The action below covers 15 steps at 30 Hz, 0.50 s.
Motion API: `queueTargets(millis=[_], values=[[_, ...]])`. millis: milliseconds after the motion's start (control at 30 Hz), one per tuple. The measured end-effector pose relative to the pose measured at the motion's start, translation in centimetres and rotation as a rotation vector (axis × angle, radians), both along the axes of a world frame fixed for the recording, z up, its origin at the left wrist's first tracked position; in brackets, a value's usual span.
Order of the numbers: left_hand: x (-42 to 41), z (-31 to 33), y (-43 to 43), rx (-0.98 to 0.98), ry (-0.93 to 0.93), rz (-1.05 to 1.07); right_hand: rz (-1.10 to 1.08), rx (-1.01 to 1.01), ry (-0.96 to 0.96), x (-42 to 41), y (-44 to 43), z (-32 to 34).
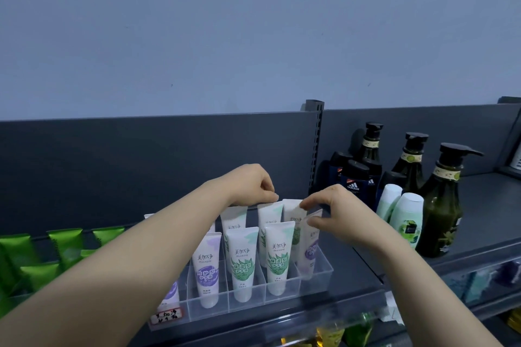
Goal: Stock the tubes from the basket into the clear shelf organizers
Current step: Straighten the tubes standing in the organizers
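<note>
A clear shelf organizer (315,280) stands on the dark shelf and holds several white tubes upright, some with green print (243,265) and some with purple print (208,267). My left hand (253,183) pinches the top edge of a back-row tube (269,214). At the organizer's right end, my right hand (329,213) pinches the top of a purple-print tube (310,245) that leans in the rightmost compartment. No basket shows in this view.
Green tubes (64,245) fill the shelf to the left. Dark pump bottles (442,205), white-green bottles (408,220) and dark blue bottles (356,180) stand to the right. A grey upright post (315,144) rises behind. A lower shelf (338,331) holds yellow and green items.
</note>
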<state>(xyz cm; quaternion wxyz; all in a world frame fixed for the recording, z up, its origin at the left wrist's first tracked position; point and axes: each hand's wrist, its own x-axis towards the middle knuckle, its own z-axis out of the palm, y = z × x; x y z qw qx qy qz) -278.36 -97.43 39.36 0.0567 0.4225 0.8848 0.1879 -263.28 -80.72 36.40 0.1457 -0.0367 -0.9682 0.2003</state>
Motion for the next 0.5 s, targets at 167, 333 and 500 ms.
queueTargets(millis=[167,333,500], values=[[1.0,0.3,3.0,-0.065,0.046,-0.041,-0.05,0.027,-0.057,0.4,1.8,-0.8],[0.9,-0.6,5.5,-0.131,0.106,-0.037,-0.052,0.032,-0.029,-0.4,2.1,-1.5],[0.8,-0.9,6.5,-0.109,0.124,-0.037,-0.042,-0.048,-0.05,-0.5,2.4,-1.5]])
